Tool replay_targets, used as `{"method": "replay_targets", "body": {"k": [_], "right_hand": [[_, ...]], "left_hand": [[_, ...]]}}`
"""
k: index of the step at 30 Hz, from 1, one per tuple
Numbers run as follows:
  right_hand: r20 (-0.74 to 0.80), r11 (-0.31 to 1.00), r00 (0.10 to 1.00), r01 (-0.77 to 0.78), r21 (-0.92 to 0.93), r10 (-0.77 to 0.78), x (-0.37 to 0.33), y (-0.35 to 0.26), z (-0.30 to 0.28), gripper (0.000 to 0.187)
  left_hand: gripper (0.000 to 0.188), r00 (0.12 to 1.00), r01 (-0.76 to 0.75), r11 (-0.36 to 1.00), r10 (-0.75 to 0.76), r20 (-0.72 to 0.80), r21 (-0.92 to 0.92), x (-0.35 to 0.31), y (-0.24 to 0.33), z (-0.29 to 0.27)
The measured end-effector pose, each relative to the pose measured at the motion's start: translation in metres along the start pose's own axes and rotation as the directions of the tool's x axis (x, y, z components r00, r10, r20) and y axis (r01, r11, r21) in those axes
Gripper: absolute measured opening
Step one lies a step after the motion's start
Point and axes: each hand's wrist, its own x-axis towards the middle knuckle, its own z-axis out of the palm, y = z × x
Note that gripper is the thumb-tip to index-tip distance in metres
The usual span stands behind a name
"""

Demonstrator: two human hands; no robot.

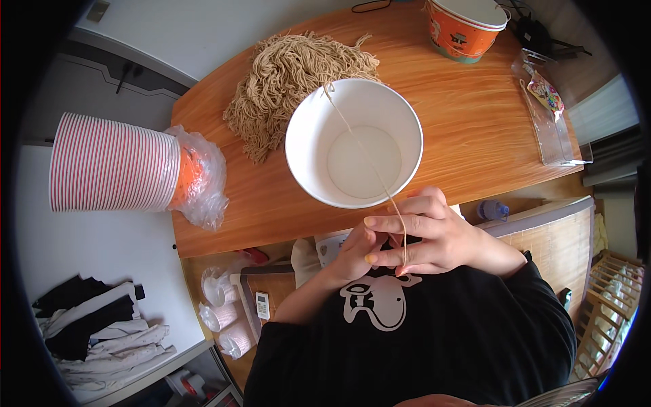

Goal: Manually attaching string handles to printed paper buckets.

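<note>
A white paper bucket (308,166) stands at the table's front edge, its open mouth facing up. Tan string (369,159) is fixed at the bucket's far rim and stretches across the mouth toward me. It passes over the fingers of my right hand (430,234), which are partly spread and bent, the string looped around them. My left hand (354,256) is closed, thumb and fingertips pressed together against the right fingers; what it pinches is hidden. Both hands are just in front of the bucket, before my chest.
A heap of tan strings (291,81) lies behind the bucket. Nested paper buckets (112,163), partly bagged in plastic, lie at left. An orange printed bucket (464,34) stands at the far right, near a clear acrylic stand (553,136). Wrapped cups (234,339) are on the floor.
</note>
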Motion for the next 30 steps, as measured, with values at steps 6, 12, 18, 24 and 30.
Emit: {"method": "replay_targets", "body": {"k": [6,12,18,24,30], "right_hand": [[0.088,0.997,0.995,-0.050,0.060,0.044,-0.002,0.000,-0.001,0.034],[-0.162,1.000,0.987,0.024,-0.014,-0.026,-0.010,0.017,-0.024,0.034],[-0.197,0.873,0.972,-0.204,-0.442,0.127,0.022,0.021,-0.047,0.033],[-0.135,0.827,0.989,-0.123,-0.548,0.057,0.026,0.013,-0.033,0.035],[0.075,0.945,0.989,-0.094,-0.313,0.124,0.054,-0.006,-0.041,0.038]], "left_hand": [[0.042,0.984,-0.141,0.974,0.158,-0.081,0.179,-0.012,0.005,-0.010],[0.032,0.988,-0.156,0.930,0.149,0.046,0.334,-0.016,0.027,-0.007],[0.026,0.993,0.034,0.800,0.041,-0.111,0.599,-0.019,0.034,-0.005],[0.023,0.961,0.024,0.760,0.161,-0.224,0.650,-0.021,0.043,-0.008],[0.022,0.939,0.037,0.634,0.242,-0.243,0.773,-0.024,0.056,-0.005]]}}
